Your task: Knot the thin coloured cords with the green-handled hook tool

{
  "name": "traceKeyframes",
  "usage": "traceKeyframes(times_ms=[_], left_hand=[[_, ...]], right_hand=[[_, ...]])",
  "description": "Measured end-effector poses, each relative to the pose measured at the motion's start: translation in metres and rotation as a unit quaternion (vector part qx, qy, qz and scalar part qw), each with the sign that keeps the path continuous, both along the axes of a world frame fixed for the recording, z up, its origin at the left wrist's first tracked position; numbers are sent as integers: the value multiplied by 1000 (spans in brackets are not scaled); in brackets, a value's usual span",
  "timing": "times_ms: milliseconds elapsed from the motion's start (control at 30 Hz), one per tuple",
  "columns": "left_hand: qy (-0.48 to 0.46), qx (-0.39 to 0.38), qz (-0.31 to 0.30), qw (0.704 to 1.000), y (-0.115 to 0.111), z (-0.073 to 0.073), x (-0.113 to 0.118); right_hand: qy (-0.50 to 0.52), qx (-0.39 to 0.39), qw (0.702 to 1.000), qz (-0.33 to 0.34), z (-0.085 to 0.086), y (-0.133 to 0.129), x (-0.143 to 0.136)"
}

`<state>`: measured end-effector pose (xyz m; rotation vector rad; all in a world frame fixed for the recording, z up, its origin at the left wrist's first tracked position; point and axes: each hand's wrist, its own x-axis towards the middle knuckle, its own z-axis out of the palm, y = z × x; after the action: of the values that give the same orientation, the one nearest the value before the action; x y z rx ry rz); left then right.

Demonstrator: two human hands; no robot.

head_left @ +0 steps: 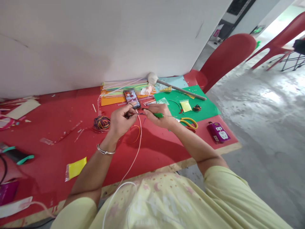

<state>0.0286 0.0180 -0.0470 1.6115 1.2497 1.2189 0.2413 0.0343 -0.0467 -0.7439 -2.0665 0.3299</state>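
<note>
Hands meet above the red tabletop: left hand pinches a thin wire, right hand grips a green-handled tool. Work looks midway; wire coil at nine o'clock, scissors at three o'clock lie unused.

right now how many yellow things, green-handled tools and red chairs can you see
Yellow things: 3 (packet, small packet, scissors)
Green-handled tool: 1, in the right hand
Red chairs: 2 (near, far)
Total: 6
</note>
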Motion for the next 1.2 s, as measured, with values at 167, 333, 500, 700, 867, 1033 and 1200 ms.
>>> traceKeyframes(times_ms=[167,333,500,700,867,1033,1200], left_hand=[[-48,28,78,995,-2,-1,10],[-90,32,96,991,-7,5,18],[-130,29,109,985,-8,4,18],[-143,37,112,983,-6,-3,19],[-158,19,101,982,-9,0,22],[-278,-81,27,957,-8,14,23],[-267,-190,-65,943,1,27,0]], right_hand=[[-56,139,983,-107,-19,-7,-12],[-25,117,986,-113,-33,-10,-20],[63,-5,995,-82,-28,-16,-25],[217,-191,954,-86,-22,-31,-41],[227,-150,959,-74,-32,-31,-45],[161,1,984,-78,-48,-15,-41],[6,98,995,6,-42,7,-15]])
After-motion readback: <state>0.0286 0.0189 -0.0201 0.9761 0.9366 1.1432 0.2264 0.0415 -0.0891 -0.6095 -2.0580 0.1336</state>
